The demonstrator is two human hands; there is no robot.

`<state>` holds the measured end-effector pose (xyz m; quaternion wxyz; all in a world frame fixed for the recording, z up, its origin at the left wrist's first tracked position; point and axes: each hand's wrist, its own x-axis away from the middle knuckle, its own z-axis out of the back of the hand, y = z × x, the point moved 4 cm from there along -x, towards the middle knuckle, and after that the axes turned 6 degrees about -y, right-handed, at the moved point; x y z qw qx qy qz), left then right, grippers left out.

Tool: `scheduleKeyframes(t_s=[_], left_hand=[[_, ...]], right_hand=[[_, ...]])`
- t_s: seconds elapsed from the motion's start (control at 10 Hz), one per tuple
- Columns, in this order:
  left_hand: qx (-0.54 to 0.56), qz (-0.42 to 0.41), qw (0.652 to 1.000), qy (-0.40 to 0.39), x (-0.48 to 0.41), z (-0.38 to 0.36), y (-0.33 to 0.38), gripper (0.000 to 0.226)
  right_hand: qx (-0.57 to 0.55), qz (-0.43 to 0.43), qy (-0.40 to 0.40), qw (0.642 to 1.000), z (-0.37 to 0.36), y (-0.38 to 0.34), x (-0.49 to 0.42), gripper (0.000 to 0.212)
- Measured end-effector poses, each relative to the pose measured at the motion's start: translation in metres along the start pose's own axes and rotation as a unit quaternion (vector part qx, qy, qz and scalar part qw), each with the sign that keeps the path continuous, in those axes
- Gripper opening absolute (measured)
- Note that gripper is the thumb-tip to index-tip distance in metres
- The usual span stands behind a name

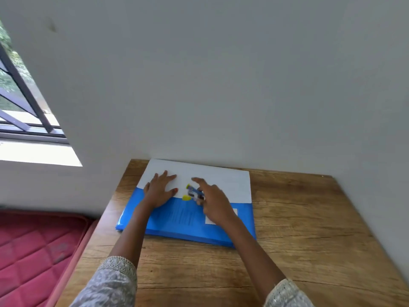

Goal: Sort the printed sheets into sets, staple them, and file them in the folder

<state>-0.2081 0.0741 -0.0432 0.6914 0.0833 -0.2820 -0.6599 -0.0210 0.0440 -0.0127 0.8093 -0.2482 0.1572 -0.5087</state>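
Two hands were on translucent blue plastic folder (188,227) on wooden table (298,229): left hand (160,191) lay flat on white paper sheets (221,180); right hand (213,204) gripped small blue-yellow stapler (192,192); print illegible.

head camera looks down, forward over the table (309,229).

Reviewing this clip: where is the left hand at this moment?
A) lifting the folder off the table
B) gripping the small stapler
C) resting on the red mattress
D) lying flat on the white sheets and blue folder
D: the left hand lies flat, fingers straight, over the edge of the white sheets and the blue folder; the right hand holds the stapler.
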Motion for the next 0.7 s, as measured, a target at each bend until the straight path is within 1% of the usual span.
scheduleKeyframes(t_s=[0.1,0.2,0.3,0.5,0.6,0.7], left_hand=[[0.074,-0.022,0.997,0.011,0.002,0.005,-0.009,0.048],[0.087,-0.034,0.996,0.014,0.001,0.004,-0.015,0.05],[0.058,-0.028,0.998,0.011,0.0,0.002,-0.015,0.055],[0.01,-0.022,1.0,-0.008,0.0,0.005,-0.008,0.061],[0.007,-0.014,1.0,0.001,0.0,0.008,-0.004,0.067],[-0.018,-0.03,0.999,0.04,0.002,0.013,0.004,0.076]], right_hand=[[0.101,0.014,-0.014,0.995,-0.012,-0.012,0.01,0.065],[0.109,0.005,-0.009,0.994,-0.014,-0.013,0.016,0.061],[0.074,-0.008,-0.029,0.997,-0.016,-0.012,0.016,0.061],[0.036,-0.045,-0.038,0.998,-0.012,-0.012,0.018,0.063],[0.024,-0.056,-0.026,0.998,-0.003,-0.012,0.02,0.061],[0.009,-0.082,-0.013,0.997,0.006,-0.012,0.023,0.059]])
